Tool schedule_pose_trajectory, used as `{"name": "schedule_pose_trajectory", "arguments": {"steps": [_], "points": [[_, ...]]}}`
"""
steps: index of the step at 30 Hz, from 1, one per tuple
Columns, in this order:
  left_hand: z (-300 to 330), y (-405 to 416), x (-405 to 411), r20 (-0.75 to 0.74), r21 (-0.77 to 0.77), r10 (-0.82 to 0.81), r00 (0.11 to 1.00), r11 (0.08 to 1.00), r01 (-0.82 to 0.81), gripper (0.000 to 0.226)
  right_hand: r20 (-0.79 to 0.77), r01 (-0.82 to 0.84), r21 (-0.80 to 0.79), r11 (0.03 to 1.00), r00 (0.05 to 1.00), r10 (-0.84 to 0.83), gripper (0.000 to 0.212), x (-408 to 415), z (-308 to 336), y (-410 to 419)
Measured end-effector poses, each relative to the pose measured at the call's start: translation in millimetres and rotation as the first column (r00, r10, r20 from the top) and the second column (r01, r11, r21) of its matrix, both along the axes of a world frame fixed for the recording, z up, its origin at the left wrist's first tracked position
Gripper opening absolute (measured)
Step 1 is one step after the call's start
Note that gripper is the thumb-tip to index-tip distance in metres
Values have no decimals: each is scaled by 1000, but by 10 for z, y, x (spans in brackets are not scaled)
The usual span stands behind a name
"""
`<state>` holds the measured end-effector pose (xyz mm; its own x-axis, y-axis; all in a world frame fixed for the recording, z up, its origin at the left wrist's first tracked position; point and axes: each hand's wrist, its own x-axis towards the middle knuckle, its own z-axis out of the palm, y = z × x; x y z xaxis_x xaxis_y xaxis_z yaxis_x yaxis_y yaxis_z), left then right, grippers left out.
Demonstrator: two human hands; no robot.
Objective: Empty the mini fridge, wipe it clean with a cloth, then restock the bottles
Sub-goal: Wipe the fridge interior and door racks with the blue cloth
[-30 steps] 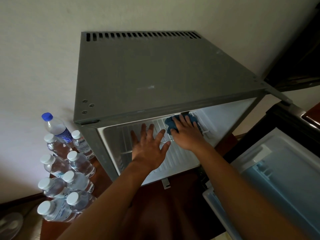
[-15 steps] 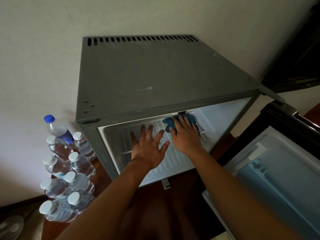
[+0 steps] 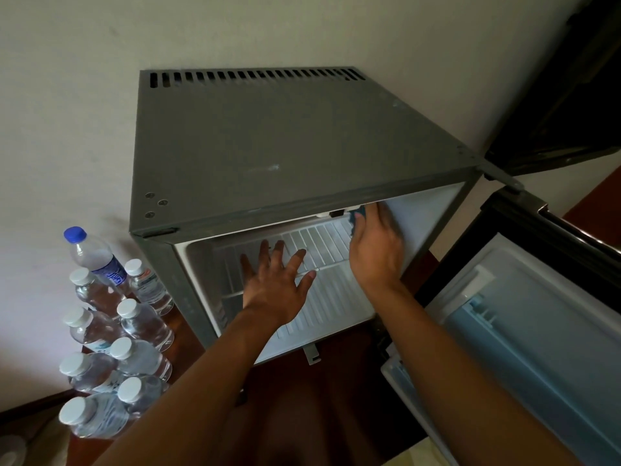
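A plain off-white painted wall (image 3: pixel 67 112) rises beyond the hands. Dark reddish-brown wooden flooring (image 3: pixel 302 398) lies below the forearms. A dark, glossy cabinet panel (image 3: pixel 571 95) stands up and to the right of the right hand.

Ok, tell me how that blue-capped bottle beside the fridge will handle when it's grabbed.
The blue-capped bottle stands taller than the white-capped bottles around it, so it probably tips more easily. It looks filled, so likely heavy for its size. Its smooth, clear plastic may be somewhat slippery.
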<state>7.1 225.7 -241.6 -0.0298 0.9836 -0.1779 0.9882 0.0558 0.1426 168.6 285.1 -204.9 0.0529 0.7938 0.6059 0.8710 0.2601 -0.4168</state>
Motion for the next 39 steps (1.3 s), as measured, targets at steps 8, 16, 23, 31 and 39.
{"name": "schedule_pose_trajectory", "arguments": {"steps": [8,16,23,31,39], "points": [[-19,-1,4,2,20,-5,1000,1000,5,64,278,-138,-415,899,922,269,50,135,-438,-97],[-22,-17,-4,22,37,-11,1000,999,10,63,239,-94,-604,792,926,292,53,74,-377,219],[-1,-18,-12,18,11,-13,1000,1000,13,65,241,-106,-667,737,906,349,56,10,-303,535],[-3,-8,-12,13,3,-15,1000,1000,15,66,249,-104,-635,766,910,330,56,-22,-307,583],[-9,-10,-16,12,8,-19,1000,1000,19,62,278,-53,-601,797,922,270,55,24,-370,170]]}}
